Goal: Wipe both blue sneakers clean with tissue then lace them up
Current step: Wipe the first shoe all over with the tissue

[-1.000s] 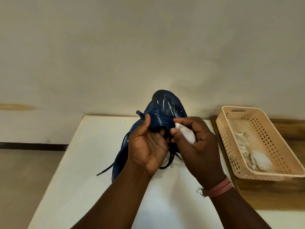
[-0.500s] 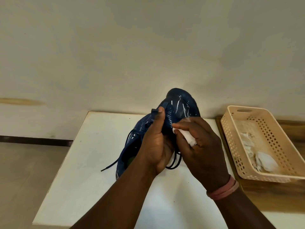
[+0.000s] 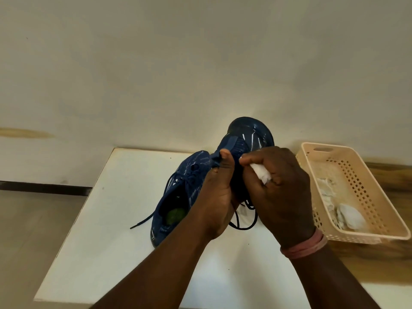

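Note:
My left hand (image 3: pixel 218 197) grips a dark blue sneaker (image 3: pixel 249 137) and holds it upright above the white table (image 3: pixel 107 241), its glossy end pointing up. My right hand (image 3: pixel 283 192) is closed around a wad of white tissue (image 3: pixel 260 175) and presses it against the sneaker's right side. Dark laces (image 3: pixel 245 221) hang loose below my hands. A second blue sneaker (image 3: pixel 178 197) lies on the table just left of my left hand, its opening facing me with a green insole patch, and one lace end trails out to the left.
A beige perforated plastic basket (image 3: pixel 361 175) stands to the right on a wooden surface (image 3: pixel 390 175), holding several crumpled tissues (image 3: pixel 347 215). A plain wall rises right behind the table. The floor drops away past the table's left edge.
The held sneaker has turned and risen a little, so more of the lying sneaker shows. My right hand with the tissue has slid up along the shoe's side.

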